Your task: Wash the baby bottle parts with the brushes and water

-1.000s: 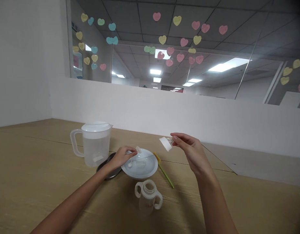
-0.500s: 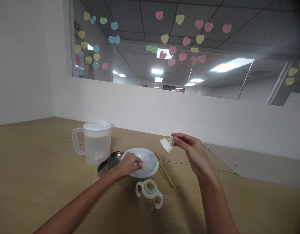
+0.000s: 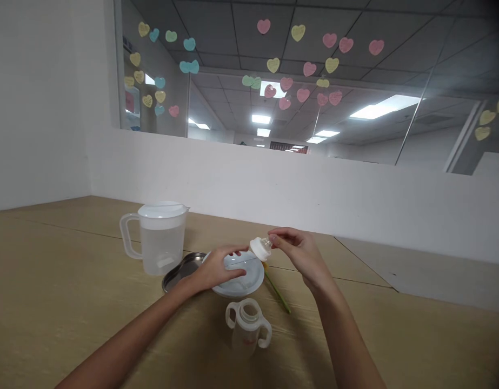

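White plastic cup (image 3: 247, 329) with two handles sits closest to you. Your right hand (image 3: 300, 256) has moved in and pinches a small bottle (image 3: 261, 248) between its fingers, just above the white plate (image 3: 237, 292). Your left hand (image 3: 217, 272) is curled over a clear thing (image 3: 243, 266) on the plate; you can't tell if it grips. The jug (image 3: 160, 240) stands farther back.
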A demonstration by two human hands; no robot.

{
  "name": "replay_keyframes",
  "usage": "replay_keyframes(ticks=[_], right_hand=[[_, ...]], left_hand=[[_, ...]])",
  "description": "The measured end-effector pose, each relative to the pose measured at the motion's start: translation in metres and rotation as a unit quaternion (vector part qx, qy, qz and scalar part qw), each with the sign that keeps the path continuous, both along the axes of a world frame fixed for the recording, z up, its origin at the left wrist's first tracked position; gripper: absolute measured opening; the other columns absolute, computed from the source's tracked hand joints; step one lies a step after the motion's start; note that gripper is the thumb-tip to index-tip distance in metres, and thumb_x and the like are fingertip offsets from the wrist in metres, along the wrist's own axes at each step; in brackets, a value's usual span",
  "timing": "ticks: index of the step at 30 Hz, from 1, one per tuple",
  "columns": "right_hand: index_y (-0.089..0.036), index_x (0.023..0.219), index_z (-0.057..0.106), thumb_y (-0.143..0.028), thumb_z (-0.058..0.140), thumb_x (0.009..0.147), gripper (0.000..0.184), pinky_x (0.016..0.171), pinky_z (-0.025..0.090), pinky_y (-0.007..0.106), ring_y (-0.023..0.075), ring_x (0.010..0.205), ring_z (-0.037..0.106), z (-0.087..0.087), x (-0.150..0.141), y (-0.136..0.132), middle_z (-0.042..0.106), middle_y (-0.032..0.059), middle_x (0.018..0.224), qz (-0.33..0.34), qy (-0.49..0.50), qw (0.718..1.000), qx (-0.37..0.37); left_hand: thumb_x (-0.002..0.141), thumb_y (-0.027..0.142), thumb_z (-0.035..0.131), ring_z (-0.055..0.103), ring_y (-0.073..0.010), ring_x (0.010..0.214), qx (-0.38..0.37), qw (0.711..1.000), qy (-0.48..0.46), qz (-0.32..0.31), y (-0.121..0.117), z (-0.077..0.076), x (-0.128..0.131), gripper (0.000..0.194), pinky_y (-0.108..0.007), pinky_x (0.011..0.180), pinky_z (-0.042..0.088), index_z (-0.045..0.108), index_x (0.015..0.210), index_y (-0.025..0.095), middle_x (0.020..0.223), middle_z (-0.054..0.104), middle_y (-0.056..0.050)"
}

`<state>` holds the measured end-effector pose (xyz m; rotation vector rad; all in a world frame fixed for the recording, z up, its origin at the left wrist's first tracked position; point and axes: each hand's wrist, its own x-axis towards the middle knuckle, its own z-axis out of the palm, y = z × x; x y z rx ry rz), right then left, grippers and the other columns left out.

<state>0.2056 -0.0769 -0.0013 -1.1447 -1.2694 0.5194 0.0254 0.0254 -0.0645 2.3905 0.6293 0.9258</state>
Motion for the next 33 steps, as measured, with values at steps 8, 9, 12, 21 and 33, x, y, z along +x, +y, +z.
replay_keyframes(ticks=[8, 9, 12, 21, 33], right_hand=[[-0.015, 0.08, 0.063, -0.042, 0.062, 0.069, 0.029, 0.06, 0.046, 0.026, 0.0152, 0.064, 0.057, -0.013, -0.025, 0.005, 0.064, 0.0059, 0.072, 0.024, -0.078, 0.996, 0.027], [-0.016, 0.078, 0.061, -0.043, 0.061, 0.07, 0.028, 0.057, 0.044, 0.025, 0.014, 0.06, 0.055, -0.013, -0.028, 0.005, 0.062, 0.0041, 0.068, 0.004, -0.104, 0.994, 0.034], [-0.019, 0.071, 0.054, -0.046, 0.056, 0.073, 0.027, 0.047, 0.035, 0.022, 0.0112, 0.05, 0.046, -0.014, -0.036, 0.003, 0.052, -0.002, 0.055, -0.068, -0.201, 0.977, 0.028], [-0.019, 0.043, 0.028, -0.058, 0.036, 0.081, 0.055, 0.045, 0.018, 0.025, 0.0095, 0.042, 0.029, -0.016, -0.04, 0.004, 0.03, -0.0027, 0.041, -0.149, -0.34, 0.929, -0.013], [-0.017, 0.062, 0.05, -0.035, 0.03, 0.089, 0.038, 0.051, 0.027, 0.023, 0.0115, 0.052, 0.042, -0.019, -0.039, 0.009, 0.052, 0.0016, 0.056, -0.026, -0.355, 0.934, 0.038]], left_hand=[[0.074, 0.035, 0.064, 0.055, -0.0229, 0.105, -0.138, 0.976, -0.157, -0.063, -0.039, 0.022, 0.005, 0.061, -0.032, 0.087, 0.047, 0.044, 0.128, 0.016, 0.125, 0.053, -0.01], [0.073, 0.036, 0.065, 0.055, -0.0235, 0.105, -0.123, 0.978, -0.163, -0.049, -0.041, 0.022, 0.006, 0.058, -0.032, 0.088, 0.047, 0.047, 0.125, 0.016, 0.122, 0.055, -0.01], [0.07, 0.036, 0.067, 0.055, -0.0244, 0.106, -0.047, 0.986, -0.16, -0.013, -0.049, 0.024, 0.006, 0.053, -0.032, 0.089, 0.046, 0.054, 0.118, 0.016, 0.119, 0.058, -0.009], [0.073, 0.029, 0.064, 0.058, -0.0215, 0.097, 0.118, 0.983, -0.126, 0.063, -0.063, 0.027, 0.006, 0.037, -0.029, 0.085, 0.045, 0.058, 0.108, 0.017, 0.108, 0.063, -0.006], [0.066, 0.026, 0.071, 0.058, -0.0222, 0.096, -0.036, 0.991, -0.127, -0.039, -0.047, 0.035, 0.0, 0.04, -0.031, 0.084, 0.047, 0.064, 0.103, 0.015, 0.103, 0.065, -0.006]])
